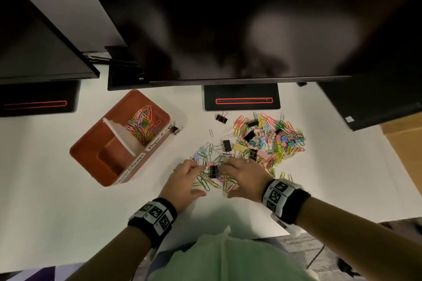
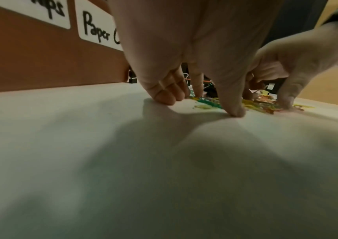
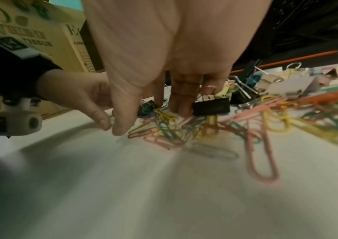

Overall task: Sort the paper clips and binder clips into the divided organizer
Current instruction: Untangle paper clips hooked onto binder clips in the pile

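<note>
Both hands, left hand (image 1: 185,180) and right hand (image 1: 245,177), spread loose-fingered on the white counter (image 1: 68,207), flank the small black metal binder clip (image 1: 213,171); the orange plastic divided organizer (image 1: 91,143) lies at ten o'clock, nearer the left.

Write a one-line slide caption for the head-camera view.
Both hands rake loose paper clips beside an orange organizer already holding paper clips in one compartment.

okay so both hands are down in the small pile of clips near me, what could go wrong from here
A black binder clip sits between the left hand and right hand, tangled among the paper clips; scooping the lot may carry it into the paper clip compartment. Linked paper clips may also trail and drop on the way to the organizer.
</note>
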{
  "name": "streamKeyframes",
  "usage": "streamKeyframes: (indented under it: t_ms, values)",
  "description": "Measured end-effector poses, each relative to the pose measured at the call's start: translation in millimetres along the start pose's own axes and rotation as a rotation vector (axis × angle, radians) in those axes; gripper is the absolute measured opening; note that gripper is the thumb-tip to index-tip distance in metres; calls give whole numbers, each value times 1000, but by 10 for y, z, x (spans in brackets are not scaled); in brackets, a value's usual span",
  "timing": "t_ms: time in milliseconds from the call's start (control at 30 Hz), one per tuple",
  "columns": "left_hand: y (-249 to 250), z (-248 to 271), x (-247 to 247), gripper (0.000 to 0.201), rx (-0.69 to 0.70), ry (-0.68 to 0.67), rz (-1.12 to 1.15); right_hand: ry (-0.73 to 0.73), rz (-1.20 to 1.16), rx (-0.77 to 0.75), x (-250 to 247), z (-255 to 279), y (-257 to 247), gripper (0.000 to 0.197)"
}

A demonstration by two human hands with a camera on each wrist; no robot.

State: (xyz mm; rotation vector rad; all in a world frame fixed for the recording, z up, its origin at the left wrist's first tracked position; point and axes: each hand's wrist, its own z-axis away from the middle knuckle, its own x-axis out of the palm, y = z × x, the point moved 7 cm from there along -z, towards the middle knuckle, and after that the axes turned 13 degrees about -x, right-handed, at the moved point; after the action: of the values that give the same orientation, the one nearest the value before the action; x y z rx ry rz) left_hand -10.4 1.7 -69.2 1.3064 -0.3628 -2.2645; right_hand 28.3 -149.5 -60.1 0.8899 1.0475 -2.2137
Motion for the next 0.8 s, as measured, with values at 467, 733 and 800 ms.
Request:
streamKeyframes:
  t_ms: [467,733,800]
  values:
    - [-40,-122,-116,3,22,177,147,243,56,26,-226,-283,132,25]
    - [-35,-184,-163,4,-7,158,110,310,152,-48,-311,-238,140,12]
    - [-45,-169,-199,8,-32,137,177,300,74,-49,-378,-187,156,13]
